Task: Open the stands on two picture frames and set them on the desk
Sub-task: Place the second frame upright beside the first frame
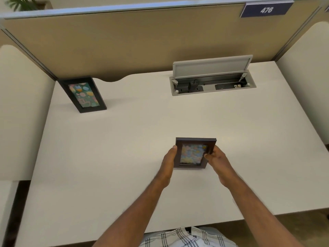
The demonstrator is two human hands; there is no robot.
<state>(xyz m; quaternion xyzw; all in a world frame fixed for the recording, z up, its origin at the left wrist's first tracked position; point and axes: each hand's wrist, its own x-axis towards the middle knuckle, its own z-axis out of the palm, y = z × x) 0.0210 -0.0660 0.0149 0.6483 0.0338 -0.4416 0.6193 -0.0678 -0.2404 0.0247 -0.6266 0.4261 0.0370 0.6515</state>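
A small dark brown picture frame [194, 152] with a pastel picture faces me near the middle of the white desk [124, 139]. My left hand [169, 161] grips its left edge and my right hand [216, 159] grips its right edge. I cannot tell whether its bottom edge touches the desk, and its back and stand are hidden. A black picture frame [83, 94] with a green birthday card stands upright at the desk's far left corner, leaning back, apart from both hands.
An open cable box [212, 81] with a raised grey lid is sunk into the desk at the back right. Tan partition walls [124, 41] close off the back and sides. The desk's front edge runs just above my lap.
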